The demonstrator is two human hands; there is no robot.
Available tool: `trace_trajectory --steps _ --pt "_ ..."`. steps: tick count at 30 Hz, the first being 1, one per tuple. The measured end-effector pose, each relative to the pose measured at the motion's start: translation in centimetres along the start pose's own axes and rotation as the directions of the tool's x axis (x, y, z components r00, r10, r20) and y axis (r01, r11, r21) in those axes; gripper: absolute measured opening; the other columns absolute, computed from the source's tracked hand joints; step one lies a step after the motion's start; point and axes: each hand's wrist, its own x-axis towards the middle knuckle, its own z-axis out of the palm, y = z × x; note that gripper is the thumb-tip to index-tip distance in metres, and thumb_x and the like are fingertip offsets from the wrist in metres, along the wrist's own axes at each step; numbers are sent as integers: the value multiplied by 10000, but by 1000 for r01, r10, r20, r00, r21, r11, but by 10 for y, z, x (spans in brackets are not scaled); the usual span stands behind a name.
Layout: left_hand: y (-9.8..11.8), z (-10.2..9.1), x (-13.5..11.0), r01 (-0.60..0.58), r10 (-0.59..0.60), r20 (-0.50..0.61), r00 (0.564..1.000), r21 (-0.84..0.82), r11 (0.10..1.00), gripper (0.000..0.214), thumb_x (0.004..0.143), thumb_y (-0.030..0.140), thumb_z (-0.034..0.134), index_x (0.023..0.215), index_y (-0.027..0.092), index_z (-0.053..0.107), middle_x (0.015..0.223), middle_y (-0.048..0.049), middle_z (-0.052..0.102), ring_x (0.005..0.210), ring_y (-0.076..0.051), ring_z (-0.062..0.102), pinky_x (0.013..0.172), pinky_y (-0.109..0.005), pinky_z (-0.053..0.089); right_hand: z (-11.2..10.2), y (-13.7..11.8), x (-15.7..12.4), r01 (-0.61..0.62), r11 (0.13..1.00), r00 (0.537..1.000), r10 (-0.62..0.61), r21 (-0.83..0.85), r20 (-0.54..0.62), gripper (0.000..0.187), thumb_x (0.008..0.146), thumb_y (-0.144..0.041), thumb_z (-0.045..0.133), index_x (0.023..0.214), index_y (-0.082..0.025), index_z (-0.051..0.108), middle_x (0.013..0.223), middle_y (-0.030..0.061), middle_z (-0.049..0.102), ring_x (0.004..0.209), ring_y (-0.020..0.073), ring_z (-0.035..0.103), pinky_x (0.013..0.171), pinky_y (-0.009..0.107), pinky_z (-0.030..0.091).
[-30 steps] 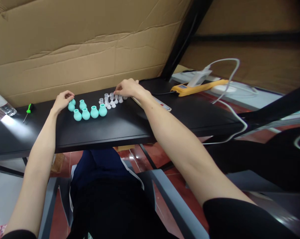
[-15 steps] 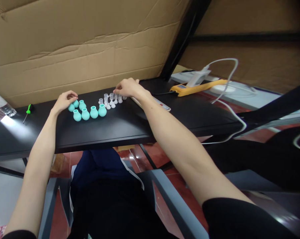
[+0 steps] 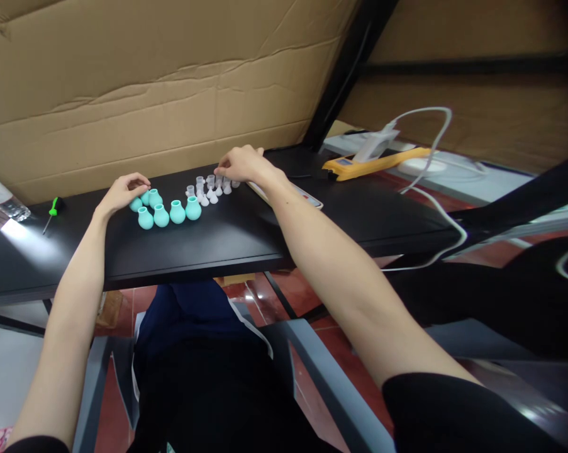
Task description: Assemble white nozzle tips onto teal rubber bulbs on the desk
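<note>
Several teal bulb-shaped pieces [image 3: 169,212] stand in a curved row on the black table [image 3: 217,239]. My left hand [image 3: 120,192] rests at the row's left end, fingers curled onto one teal bulb [image 3: 135,204]. To the right stand several small clear funnel-like pieces [image 3: 207,189]. My right hand [image 3: 240,165] hovers over their far side, fingertips pinched on one of them.
A cardboard sheet [image 3: 146,94] forms the back wall. A green-handled screwdriver [image 3: 51,210] and a water bottle [image 3: 0,200] lie at the far left. A yellow tool [image 3: 373,163] with a white cable [image 3: 434,189] sits to the right, a flat white card [image 3: 293,194] beside my right wrist.
My left hand has pushed the end teal bulb a little to the right, closer to the others. My right hand has barely moved.
</note>
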Motion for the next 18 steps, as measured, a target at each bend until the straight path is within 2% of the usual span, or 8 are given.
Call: trace_trajectory --steps 6,11,18 --pt "4 -2 -3 -30 25 61 998 93 995 351 1009 537 807 1189 244 880 1154 -72 872 1008 -258 751 952 -402 610 -6 -10 -5 -33 999 999 33 2 27 223 1128 -370 789 1169 -214 944 1300 223 912 1514 549 714 1357 852 426" --pt "3 -2 -2 -129 99 149 984 208 970 464 871 554 959 1239 281 886 1271 -62 836 1101 -272 727 1042 -420 588 -6 -11 -6 -68 998 997 68 9 30 193 1130 -341 800 1166 -217 945 1292 215 904 1503 537 713 1361 833 413" --pt "-2 7 5 -178 139 159 977 263 948 373 929 487 914 1238 280 885 1259 -80 784 1146 -301 723 1072 -427 582 -5 -6 -4 -31 999 999 31 19 15 189 1126 -357 807 1159 -233 945 1268 201 904 1493 526 709 1346 810 442"
